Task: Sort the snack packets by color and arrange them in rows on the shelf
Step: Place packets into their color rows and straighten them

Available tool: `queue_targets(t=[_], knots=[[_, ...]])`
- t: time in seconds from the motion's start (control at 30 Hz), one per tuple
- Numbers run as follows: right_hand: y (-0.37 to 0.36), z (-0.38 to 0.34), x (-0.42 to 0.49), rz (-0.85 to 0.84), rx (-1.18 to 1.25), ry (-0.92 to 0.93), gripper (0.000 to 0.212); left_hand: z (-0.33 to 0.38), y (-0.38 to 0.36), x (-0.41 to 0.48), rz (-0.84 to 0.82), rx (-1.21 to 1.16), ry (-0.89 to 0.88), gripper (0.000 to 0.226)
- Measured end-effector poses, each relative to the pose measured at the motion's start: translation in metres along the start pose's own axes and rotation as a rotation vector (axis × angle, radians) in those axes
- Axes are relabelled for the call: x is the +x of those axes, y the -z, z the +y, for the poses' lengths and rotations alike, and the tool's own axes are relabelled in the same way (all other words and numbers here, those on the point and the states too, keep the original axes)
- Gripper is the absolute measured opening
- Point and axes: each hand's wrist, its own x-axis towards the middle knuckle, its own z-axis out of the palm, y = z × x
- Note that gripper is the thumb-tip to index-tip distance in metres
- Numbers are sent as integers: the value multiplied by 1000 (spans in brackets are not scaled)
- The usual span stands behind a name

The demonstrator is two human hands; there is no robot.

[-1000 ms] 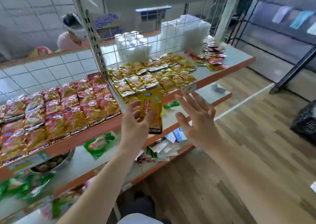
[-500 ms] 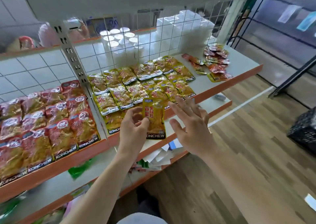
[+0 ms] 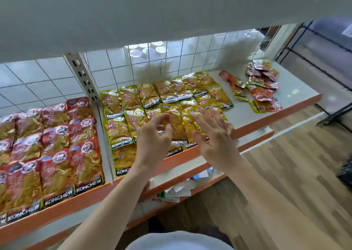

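My left hand (image 3: 153, 137) pinches the left edge of a yellow snack packet (image 3: 176, 124), which is laid down over the front of the yellow rows (image 3: 131, 112). Just to the right, my right hand (image 3: 215, 137) hovers with fingers spread above the yellow packets at the row's right end. Red packets (image 3: 57, 145) fill the shelf section left of the upright in neat rows. A loose pile of mixed red and yellow packets (image 3: 261, 85) lies at the far right of the shelf (image 3: 247, 108).
The upper shelf's underside (image 3: 171, 11) hangs low over the work area. A wire grid (image 3: 192, 55) backs the shelf, with white cups (image 3: 148, 49) behind it. A lower shelf holds loose papers (image 3: 177, 190). Wooden floor (image 3: 295, 173) lies to the right.
My left hand carried the yellow packet from in front of the shelf forward and down onto the yellow rows. My right hand followed, now over the packets. My view moved closer under the upper shelf.
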Motion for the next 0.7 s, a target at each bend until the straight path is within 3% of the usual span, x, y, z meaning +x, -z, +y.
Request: queue_targets(t=[0.23, 0.47, 0.7], knots=[[-9, 24, 43, -93, -6, 36, 54, -12, -26, 34, 12, 331, -65, 42], [-22, 49, 67, -233, -22, 143, 51, -17, -50, 49, 131, 527, 16, 43], [-12, 68, 97, -263, -19, 245, 57, -16, -74, 55, 176, 797, 44, 36]])
